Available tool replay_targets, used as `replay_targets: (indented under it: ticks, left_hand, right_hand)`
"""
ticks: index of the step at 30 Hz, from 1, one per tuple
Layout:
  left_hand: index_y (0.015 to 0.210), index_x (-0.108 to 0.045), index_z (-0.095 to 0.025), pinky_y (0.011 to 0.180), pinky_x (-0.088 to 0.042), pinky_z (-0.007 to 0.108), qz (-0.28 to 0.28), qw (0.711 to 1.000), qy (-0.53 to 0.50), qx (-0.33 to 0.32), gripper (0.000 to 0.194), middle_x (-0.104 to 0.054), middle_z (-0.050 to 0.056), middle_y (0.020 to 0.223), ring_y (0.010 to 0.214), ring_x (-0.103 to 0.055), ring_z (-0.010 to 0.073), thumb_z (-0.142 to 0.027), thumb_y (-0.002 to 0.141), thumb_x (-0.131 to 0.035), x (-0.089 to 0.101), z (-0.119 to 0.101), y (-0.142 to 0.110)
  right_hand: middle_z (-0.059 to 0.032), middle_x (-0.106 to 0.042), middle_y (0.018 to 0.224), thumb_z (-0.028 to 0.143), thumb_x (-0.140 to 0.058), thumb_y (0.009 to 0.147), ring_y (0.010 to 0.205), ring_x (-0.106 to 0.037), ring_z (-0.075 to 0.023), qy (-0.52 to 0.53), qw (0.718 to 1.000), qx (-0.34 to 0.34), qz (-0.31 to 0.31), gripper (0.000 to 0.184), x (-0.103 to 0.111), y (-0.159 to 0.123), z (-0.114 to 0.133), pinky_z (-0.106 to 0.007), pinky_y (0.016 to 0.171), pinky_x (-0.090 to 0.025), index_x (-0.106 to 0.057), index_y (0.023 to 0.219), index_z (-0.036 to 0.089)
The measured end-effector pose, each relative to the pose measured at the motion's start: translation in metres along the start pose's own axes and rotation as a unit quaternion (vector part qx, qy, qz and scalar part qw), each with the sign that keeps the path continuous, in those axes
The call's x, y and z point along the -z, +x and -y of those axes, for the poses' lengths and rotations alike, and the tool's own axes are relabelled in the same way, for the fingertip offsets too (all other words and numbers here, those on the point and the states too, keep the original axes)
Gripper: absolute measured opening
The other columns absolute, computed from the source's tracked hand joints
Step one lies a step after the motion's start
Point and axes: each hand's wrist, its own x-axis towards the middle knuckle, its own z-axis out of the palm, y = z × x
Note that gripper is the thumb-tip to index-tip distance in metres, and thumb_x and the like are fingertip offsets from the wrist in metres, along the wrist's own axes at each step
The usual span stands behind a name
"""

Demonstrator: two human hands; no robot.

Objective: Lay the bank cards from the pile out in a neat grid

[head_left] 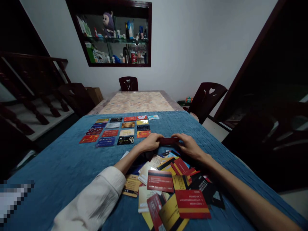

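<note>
A pale wall (178, 48) stands behind the bench (139, 102), whose patterned top shows bare at the far end. A blue cloth (64, 170) covers the rest, running out toward the near edge. A recessed cabinet (120, 65) with glass shelves is set in the wall, and dark chairs stand at the far edge (128, 84), the left edge (77, 98) and the right edge (207, 96). Toward the near edge, about midway between the sides, a loose pile of cards (160, 181) overlaps at all angles, red, gold, cream and black. Nearer the left edge, beyond the pile, a block of cards (110, 132) lies in four rows of four, with a fifth card at the right end of the farthest row. The left hand (151, 142), below a white sleeve (93, 199), and the right hand (189, 146) face each other past the pile, their fingers pinching opposite ends of a dark red card (168, 141); whether it touches the cloth, I cannot tell.
</note>
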Motion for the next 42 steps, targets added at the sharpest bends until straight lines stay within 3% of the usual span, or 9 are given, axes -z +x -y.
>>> replay_targets:
  ticks: [8, 19, 31, 42]
  left_hand:
    - [0.105, -0.073, -0.014, 0.075, -0.048, 0.024, -0.023, 1.0, -0.008, 0.002, 0.04, -0.076, 0.005, 0.097, 0.085, -0.067, 0.0175, -0.007, 0.075, -0.047, -0.001, 0.001, 0.001]
    - [0.1, -0.075, -0.014, 0.075, -0.049, 0.025, -0.066, 0.998, -0.021, -0.003, 0.041, -0.077, 0.006, 0.094, 0.085, -0.068, 0.0184, -0.006, 0.072, -0.047, -0.008, -0.002, 0.0]
    - [0.094, -0.077, -0.014, 0.069, -0.048, 0.023, -0.123, 0.992, -0.027, 0.006, 0.032, -0.075, 0.004, 0.083, 0.074, -0.066, 0.0159, -0.009, 0.076, -0.051, -0.006, -0.003, 0.001]
    - [0.098, -0.076, -0.014, 0.075, -0.05, 0.025, -0.121, 0.992, -0.015, 0.029, 0.03, -0.076, 0.006, 0.088, 0.077, -0.066, 0.0172, -0.01, 0.079, -0.053, -0.002, -0.01, 0.0]
  right_hand:
    - [-0.0066, -0.068, 0.094, 0.016, -0.054, 0.087, 0.082, -0.062, -0.0202, -0.061, 0.998, -0.002, 0.005, 0.038, -0.005, -0.002, 0.003, -0.029, 0.075, -0.045, -0.061, 0.124, 0.023]
    - [-0.0076, -0.071, 0.103, 0.014, -0.051, 0.088, 0.092, -0.061, -0.0224, -0.14, 0.989, 0.056, 0.011, 0.037, -0.009, -0.003, 0.0, -0.032, 0.078, -0.044, -0.059, 0.123, 0.022]
    - [-0.0148, -0.064, 0.112, 0.019, -0.057, 0.086, 0.101, -0.059, -0.0277, -0.239, 0.956, 0.137, -0.103, 0.041, -0.012, -0.004, 0.001, -0.037, 0.082, -0.044, -0.05, 0.126, 0.016]
    - [-0.016, -0.061, 0.109, 0.027, -0.055, 0.09, 0.098, -0.054, -0.0292, -0.27, 0.942, 0.15, -0.134, 0.032, -0.007, -0.005, 0.006, -0.038, 0.078, -0.044, -0.058, 0.12, 0.016]
